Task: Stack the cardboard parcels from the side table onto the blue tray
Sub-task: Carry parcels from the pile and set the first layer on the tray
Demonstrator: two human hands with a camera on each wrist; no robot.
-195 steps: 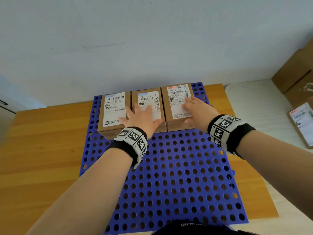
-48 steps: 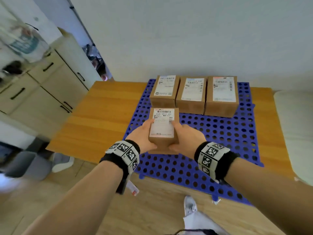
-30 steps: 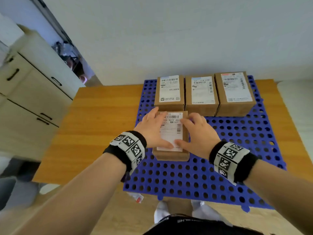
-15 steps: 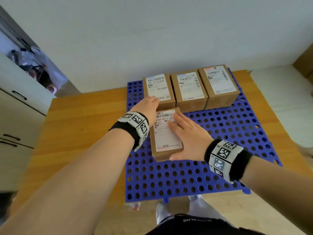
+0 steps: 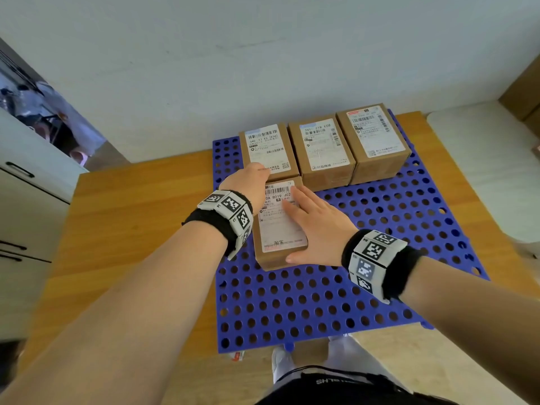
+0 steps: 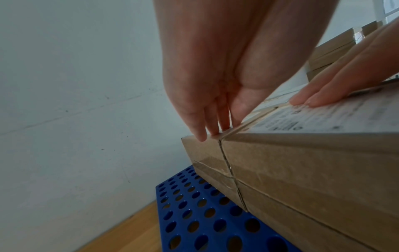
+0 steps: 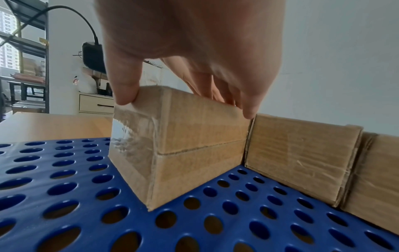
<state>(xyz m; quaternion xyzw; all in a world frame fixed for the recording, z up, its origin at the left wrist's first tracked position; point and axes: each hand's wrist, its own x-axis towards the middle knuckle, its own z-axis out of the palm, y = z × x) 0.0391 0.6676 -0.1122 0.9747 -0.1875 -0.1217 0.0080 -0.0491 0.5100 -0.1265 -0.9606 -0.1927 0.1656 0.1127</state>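
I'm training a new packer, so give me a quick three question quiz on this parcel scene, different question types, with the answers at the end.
1. True or false: the front parcel lies flat on the blue tray.
2. How many parcels make up the back row against the wall? A) two B) three C) four
3. Fill in: the right hand rests with straight fingers on the front parcel's ____ face.

Key
1. True. It sits on the tray, butted against the left back parcel.
2. B. The left one, the middle parcel and the right parcel.
3. Top. The left hand touches the seam between the front and left back parcels.
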